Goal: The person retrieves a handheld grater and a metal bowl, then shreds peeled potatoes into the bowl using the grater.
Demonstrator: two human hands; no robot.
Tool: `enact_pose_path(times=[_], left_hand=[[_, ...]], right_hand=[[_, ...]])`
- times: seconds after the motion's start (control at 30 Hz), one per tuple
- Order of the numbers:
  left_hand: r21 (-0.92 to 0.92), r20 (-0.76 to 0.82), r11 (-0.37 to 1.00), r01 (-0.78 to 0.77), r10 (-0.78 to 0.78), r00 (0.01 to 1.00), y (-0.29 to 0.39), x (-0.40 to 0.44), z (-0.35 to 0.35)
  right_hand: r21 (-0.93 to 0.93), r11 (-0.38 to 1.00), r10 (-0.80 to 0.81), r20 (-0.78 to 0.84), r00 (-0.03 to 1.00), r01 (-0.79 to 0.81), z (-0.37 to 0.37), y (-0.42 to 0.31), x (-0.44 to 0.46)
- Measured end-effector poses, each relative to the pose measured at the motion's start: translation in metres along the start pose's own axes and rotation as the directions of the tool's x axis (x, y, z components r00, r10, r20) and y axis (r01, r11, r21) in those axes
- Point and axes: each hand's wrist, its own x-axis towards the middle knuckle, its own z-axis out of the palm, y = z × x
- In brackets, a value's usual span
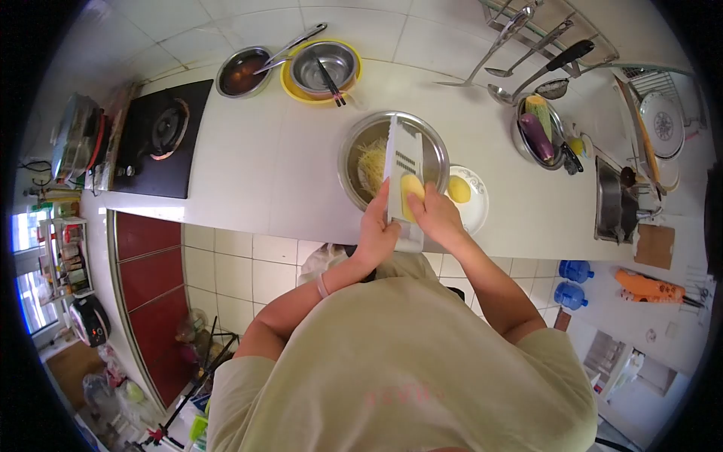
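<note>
My left hand (379,230) is wrapped round the lower part of a white grater (407,154), which leans across a large steel bowl (352,175). Pale yellow shreds (373,164) lie in the bowl, left of the grater. With its fingers closed, my right hand (437,217) presses a peeled yellow potato piece (411,197) against the grater's face. Another peeled potato (459,190) rests on a white patterned plate (477,203) just right of the bowl.
Behind stand a small steel bowl (241,73) and a yellow basin (286,84) holding another bowl with chopsticks. A stove (162,139) is left. At right are a bowl with an eggplant (536,137), a sink (611,215) and hanging ladles (520,22).
</note>
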Motion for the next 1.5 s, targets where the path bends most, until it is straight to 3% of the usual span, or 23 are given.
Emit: enact_pose_path(times=[0.03,0.07,0.13,0.2,0.3,0.37,0.4,0.43,0.5,0.67,0.73,0.77,0.87,0.93,1.03,1.07,1.13,1.23,1.3,1.33,1.43,1.5], left_hand=[[0.051,0.027,0.998,-0.037,0.036,0.999,0.003,-0.002,0.001],[0.049,0.034,0.998,-0.031,0.029,0.999,0.006,-0.006,0.004],[0.251,0.063,0.965,-0.075,0.061,0.996,0.014,-0.012,0.011],[0.234,0.083,0.969,-0.082,0.064,0.994,0.011,-0.021,0.016],[0.223,0.096,0.969,-0.107,0.087,0.992,0.008,-0.018,0.011],[0.228,0.079,0.966,-0.117,0.102,0.992,0.002,-0.011,0.009],[0.101,0.033,0.994,-0.050,0.047,0.998,-0.003,-0.009,0.007],[-0.030,-0.004,0.999,0.014,-0.015,1.000,-0.006,-0.007,0.006],[0.032,0.026,0.999,0.017,-0.018,0.999,-0.005,-0.005,0.003],[0.198,0.134,0.979,-0.038,0.011,0.991,0.007,-0.014,0.009],[0.177,0.175,0.983,-0.040,0.008,0.984,0.001,-0.019,0.013],[0.178,0.180,0.983,-0.042,0.009,0.984,-0.001,-0.020,0.012],[0.064,0.109,0.998,-0.024,0.017,0.994,-0.004,-0.013,0.008],[-0.061,0.040,0.996,0.069,-0.067,0.997,-0.007,-0.004,0.005],[-0.122,0.046,0.985,0.119,-0.114,0.992,-0.009,-0.005,0.005],[-0.121,0.050,0.985,0.125,-0.120,0.992,-0.009,-0.007,0.005],[0.076,0.090,0.997,0.001,-0.007,0.996,-0.007,-0.009,0.007],[0.197,0.135,0.980,-0.024,-0.003,0.991,0.004,-0.020,0.010],[0.103,0.136,0.995,0.014,-0.028,0.990,0.007,-0.020,0.006],[-0.002,0.137,0.999,0.046,-0.045,0.990,0.008,-0.017,0.006],[-0.078,0.067,0.992,0.103,-0.098,0.993,-0.003,-0.007,-0.001],[-0.122,0.054,0.987,0.100,-0.094,0.994,-0.003,-0.002,-0.003]], right_hand=[[-0.030,0.999,0.014,0.000,1.000,-0.014,0.001,-0.001,-0.005],[0.057,0.997,0.052,-0.108,0.993,-0.047,0.000,0.003,0.012],[0.035,0.994,0.104,-0.187,0.977,-0.099,-0.015,0.002,0.056],[0.152,0.970,0.230,-0.299,0.926,-0.192,-0.030,0.001,0.093],[0.141,0.974,0.210,-0.270,0.940,-0.178,-0.027,0.011,0.092],[0.070,0.996,0.061,-0.179,0.982,-0.049,-0.010,0.011,0.046],[0.056,0.998,-0.028,-0.121,0.992,0.035,0.002,0.016,0.027],[0.056,0.998,-0.007,-0.054,0.999,0.010,0.004,0.009,0.004],[0.055,0.998,0.026,0.015,1.000,-0.027,0.001,0.001,-0.010],[0.051,0.998,0.055,-0.253,0.966,-0.044,-0.015,-0.001,0.063],[0.161,0.961,0.265,-0.295,0.918,-0.225,-0.028,0.007,0.104],[0.166,0.960,0.268,-0.298,0.916,-0.227,-0.025,0.013,0.104],[0.043,0.996,0.085,-0.149,0.985,-0.080,-0.019,0.008,0.062],[-0.006,1.000,-0.029,-0.025,0.999,0.029,0.002,0.011,0.021],[0.006,0.999,-0.042,0.070,0.997,0.041,-0.003,-0.005,-0.012],[-0.045,0.999,-0.002,0.001,1.000,0.002,-0.001,-0.007,-0.002],[0.006,1.000,0.011,-0.118,0.993,-0.010,-0.004,0.001,0.040],[0.047,0.996,0.087,-0.240,0.967,-0.078,-0.023,-0.003,0.094],[0.195,0.949,0.292,-0.237,0.926,-0.250,-0.027,0.010,0.117],[0.139,0.974,0.206,-0.217,0.954,-0.178,-0.024,0.010,0.106],[0.001,1.000,-0.004,-0.039,0.999,0.004,-0.001,0.009,0.039],[-0.050,0.998,-0.027,0.104,0.994,0.033,-0.001,-0.004,0.000]])
